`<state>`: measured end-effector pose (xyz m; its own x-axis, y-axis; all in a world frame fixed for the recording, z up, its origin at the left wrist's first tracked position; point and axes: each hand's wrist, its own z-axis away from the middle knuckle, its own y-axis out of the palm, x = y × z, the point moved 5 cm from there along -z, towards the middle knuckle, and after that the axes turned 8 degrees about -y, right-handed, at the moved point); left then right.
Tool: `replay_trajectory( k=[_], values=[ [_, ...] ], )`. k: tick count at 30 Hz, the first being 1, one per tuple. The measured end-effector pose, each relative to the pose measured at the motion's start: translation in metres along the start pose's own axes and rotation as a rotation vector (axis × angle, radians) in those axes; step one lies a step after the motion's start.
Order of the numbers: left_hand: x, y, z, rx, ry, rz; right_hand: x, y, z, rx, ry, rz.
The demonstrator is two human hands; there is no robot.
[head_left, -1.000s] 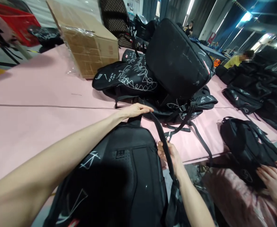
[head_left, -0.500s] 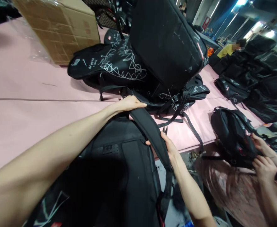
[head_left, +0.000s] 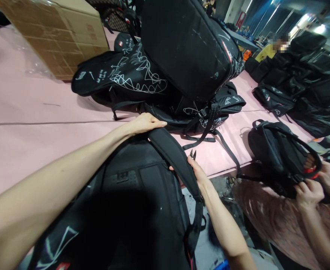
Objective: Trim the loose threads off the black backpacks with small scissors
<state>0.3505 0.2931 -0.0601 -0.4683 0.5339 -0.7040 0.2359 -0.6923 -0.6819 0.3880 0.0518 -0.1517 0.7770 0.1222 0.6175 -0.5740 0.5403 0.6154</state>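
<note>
A black backpack (head_left: pixel 120 210) fills the space before me, its back panel facing up and a dark shadow across it. My left hand (head_left: pixel 146 123) grips the upper end of its padded shoulder strap (head_left: pixel 173 153), thumb on top and fingers hidden beneath. Lower on the same strap is my right hand (head_left: pixel 196 171), closed around its edge. The pointed dark tips of thread snips (head_left: pixel 193 154) stick out above my right hand; their handles are hidden. Both hands stretch the strap between them.
Marked black backpacks (head_left: pixel 142 75) lie stacked on the pink table (head_left: pixel 27 157), near a cardboard box (head_left: pixel 60 37). At right, a co-worker's hands (head_left: pixel 311 191) handle another black backpack (head_left: pixel 277 150). More black bags (head_left: pixel 308 86) are piled behind, near a person in yellow (head_left: pixel 266 53).
My hands keep their hold on the strap, shifting only slightly left in view with the whole scene. The co-worker's backpack has been turned, and a strap or handle now arches over their hand.
</note>
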Motion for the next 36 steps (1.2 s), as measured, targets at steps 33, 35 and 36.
replay_trajectory(
  k=[33, 35, 36],
  values=[
    [-0.066, 0.087, 0.069, -0.136, 0.536, -0.531, 0.011, -0.002, 0.025, -0.131, -0.368, 0.396],
    [-0.063, 0.084, 0.064, -0.125, 0.482, -0.512, -0.002, -0.015, 0.041, -0.122, -0.326, 0.459],
    [-0.062, 0.083, 0.063, -0.113, 0.459, -0.500, -0.009, -0.022, 0.049, -0.135, -0.311, 0.471]
  ],
)
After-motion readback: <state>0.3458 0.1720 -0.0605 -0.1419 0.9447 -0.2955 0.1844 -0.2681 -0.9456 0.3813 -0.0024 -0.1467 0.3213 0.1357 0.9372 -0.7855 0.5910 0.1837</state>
